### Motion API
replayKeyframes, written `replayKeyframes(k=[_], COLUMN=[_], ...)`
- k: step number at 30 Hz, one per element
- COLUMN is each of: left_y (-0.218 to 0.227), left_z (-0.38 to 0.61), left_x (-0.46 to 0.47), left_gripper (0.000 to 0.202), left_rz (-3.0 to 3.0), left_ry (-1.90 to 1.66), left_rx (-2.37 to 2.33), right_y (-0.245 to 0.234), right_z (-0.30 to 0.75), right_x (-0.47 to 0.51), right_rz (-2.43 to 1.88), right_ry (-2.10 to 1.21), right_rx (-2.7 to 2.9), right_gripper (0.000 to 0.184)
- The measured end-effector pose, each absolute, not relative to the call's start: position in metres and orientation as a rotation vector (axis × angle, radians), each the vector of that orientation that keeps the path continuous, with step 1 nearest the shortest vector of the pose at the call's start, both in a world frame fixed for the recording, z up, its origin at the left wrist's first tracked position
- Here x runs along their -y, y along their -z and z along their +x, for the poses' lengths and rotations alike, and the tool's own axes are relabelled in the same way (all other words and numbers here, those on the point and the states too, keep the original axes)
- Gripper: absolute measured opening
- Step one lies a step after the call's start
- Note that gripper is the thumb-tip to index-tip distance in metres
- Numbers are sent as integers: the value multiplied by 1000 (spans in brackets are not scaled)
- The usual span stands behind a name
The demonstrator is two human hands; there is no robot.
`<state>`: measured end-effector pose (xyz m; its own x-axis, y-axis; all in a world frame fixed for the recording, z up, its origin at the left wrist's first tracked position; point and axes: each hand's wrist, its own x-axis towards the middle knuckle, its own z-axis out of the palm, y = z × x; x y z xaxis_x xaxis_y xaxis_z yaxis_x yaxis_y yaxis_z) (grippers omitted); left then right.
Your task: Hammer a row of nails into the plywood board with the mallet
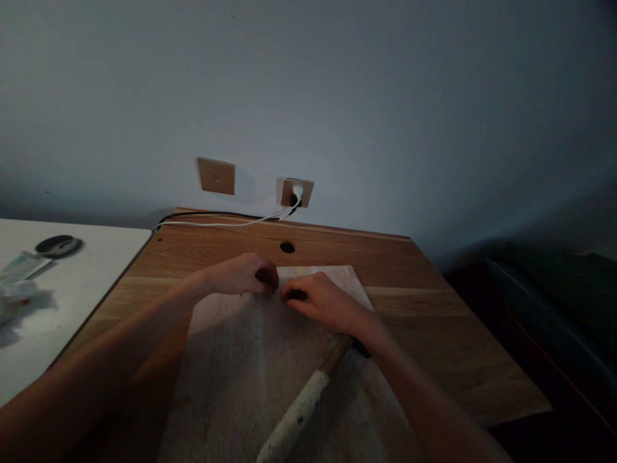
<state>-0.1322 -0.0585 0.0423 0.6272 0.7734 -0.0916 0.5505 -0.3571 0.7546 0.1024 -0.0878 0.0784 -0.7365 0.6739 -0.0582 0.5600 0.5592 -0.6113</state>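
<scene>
Where the white table (96, 270) at the far left butts against the brown wooden table (434, 308), a blurred dark round object (58, 245) and some clear wrapping (19, 270) lie well apart from the hands and seem to pose little risk. On the wooden table lies a pale beige sheet (241, 373), and both hands meet near its far edge. The left hand (243, 274) is clenched, knuckles up, with its fingertips tucked down onto the sheet. What it pinches, if anything, I cannot tell in this dim light. Just beside it, the right hand (322, 302) is likewise curled closed, its fingertips over a small dark patch (295, 296) that may be an object or only shadow.

Anything small held there could slip free and be hard to find in the gloom. It could also roll into the round hole (287, 247) in the table just beyond the sheet.

A tool with a worn whitish wooden handle (299, 405) lies slantwise on the sheet, its dark head end tucked under the right wrist. A careless pull of that arm could knock the tool, drag the sheet askew, or push it toward the table's right edge and the dark drop beside it.
</scene>
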Motion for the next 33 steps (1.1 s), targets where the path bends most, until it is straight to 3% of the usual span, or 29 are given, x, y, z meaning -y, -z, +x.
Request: replayKeyframes(k=[6,13,33], left_y=[-55,-55,-62], left_z=[-116,-112,-108], left_x=[75,79,91], left_gripper=[28,29,24], left_rz=[2194,2182,2317], left_ry=[-301,-273,-266], left_rx=[-1056,-1052,-1084], right_y=[-77,-75,-81], right_z=[109,110,107], right_x=[93,97,119], right_rz=[-1024,-1103,-1291], right_ry=[-949,-932,-518], right_rx=[2741,2732,2959], right_gripper=[30,24,32])
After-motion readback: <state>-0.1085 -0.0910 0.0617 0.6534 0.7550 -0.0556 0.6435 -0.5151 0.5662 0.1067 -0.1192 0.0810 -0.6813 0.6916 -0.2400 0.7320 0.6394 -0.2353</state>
